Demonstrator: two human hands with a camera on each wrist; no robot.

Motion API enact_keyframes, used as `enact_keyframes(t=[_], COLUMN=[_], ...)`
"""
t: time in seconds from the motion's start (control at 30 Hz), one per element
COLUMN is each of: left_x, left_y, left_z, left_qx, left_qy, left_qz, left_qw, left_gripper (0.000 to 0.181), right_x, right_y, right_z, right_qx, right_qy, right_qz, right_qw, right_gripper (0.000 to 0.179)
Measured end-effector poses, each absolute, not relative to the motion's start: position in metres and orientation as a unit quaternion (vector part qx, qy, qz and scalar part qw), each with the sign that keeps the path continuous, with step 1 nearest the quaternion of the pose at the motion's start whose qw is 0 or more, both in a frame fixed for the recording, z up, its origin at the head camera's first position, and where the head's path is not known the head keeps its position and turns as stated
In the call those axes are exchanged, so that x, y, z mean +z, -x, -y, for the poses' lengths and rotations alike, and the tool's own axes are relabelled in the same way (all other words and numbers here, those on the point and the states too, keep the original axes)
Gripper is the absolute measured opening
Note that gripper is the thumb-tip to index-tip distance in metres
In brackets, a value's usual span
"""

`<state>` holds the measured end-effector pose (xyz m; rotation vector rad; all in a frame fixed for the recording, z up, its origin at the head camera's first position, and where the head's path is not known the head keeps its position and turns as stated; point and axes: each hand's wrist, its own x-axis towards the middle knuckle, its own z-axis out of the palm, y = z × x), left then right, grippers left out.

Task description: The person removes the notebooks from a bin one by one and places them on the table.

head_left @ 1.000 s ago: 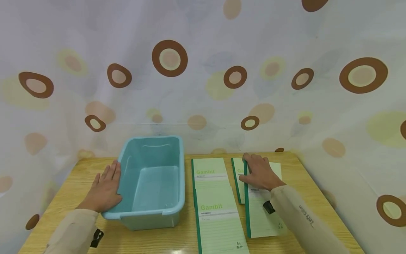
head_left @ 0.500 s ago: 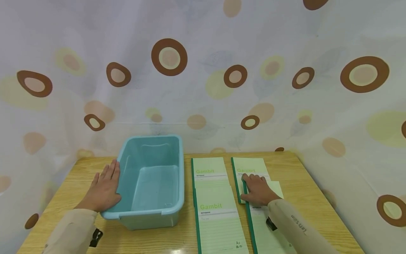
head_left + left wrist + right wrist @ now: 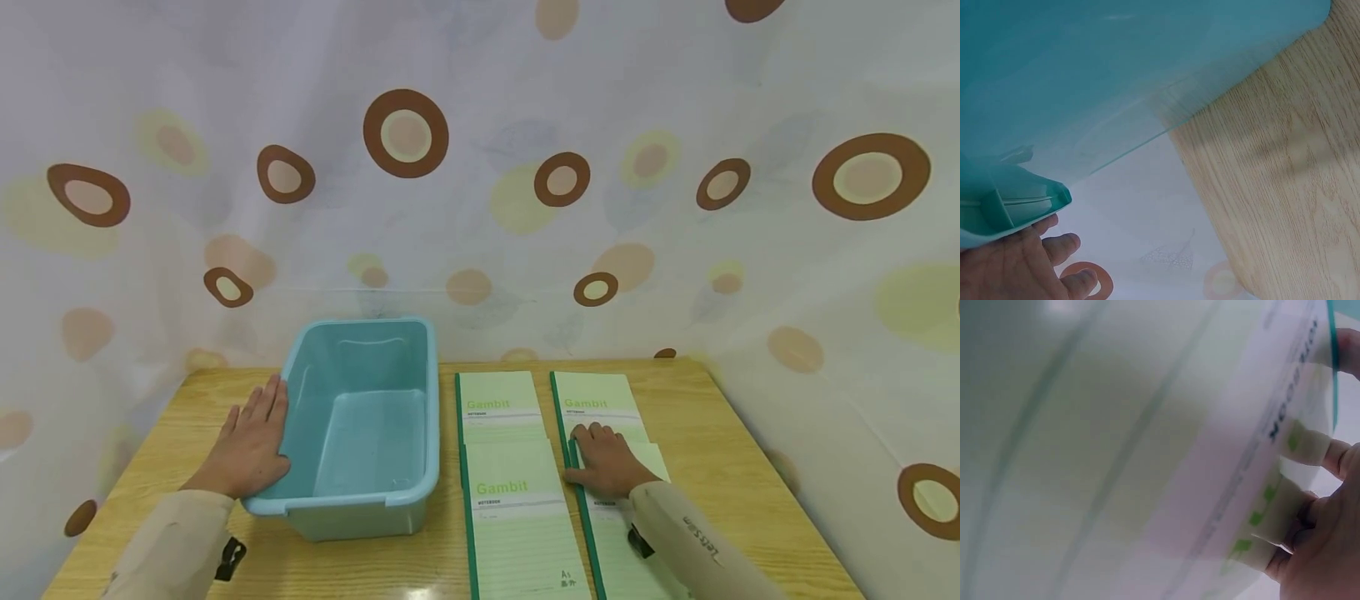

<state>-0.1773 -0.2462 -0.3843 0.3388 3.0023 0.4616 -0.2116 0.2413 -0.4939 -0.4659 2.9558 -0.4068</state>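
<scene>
A light blue plastic basin stands on the left of the wooden table. My left hand rests along its left rim, fingers straight; in the left wrist view the hand lies against the rim's edge. My right hand grips the top part of a pale green notebook with a dark green spine, the thumb on the spine side. That notebook overlaps the lower part of another notebook behind it. In the right wrist view the held notebook nearly fills the frame, with fingers at its edge.
Left of the right hand lie two more pale green notebooks, the front one overlapping the rear one. A patterned curtain hangs behind the wooden table and along its sides.
My right hand has brought the held notebook toward me and lowered it, uncovering more of the notebook behind. The left hand stays on the basin's rim.
</scene>
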Motion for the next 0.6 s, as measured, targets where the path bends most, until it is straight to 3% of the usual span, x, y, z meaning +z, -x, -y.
enact_keyframes(t=[0.6], left_x=[-0.385], left_y=[0.179], left_z=[0.247], left_qx=[0.150], left_qy=[-0.119], left_qz=[-0.981], left_qw=[0.043], left_gripper=[0.088], right_x=[-0.494], right_y=[0.202], right_z=[-0.251], right_qx=[-0.192], right_qy=[0.134], right_qz=[-0.972], right_qw=[0.019], right_gripper=[0.041])
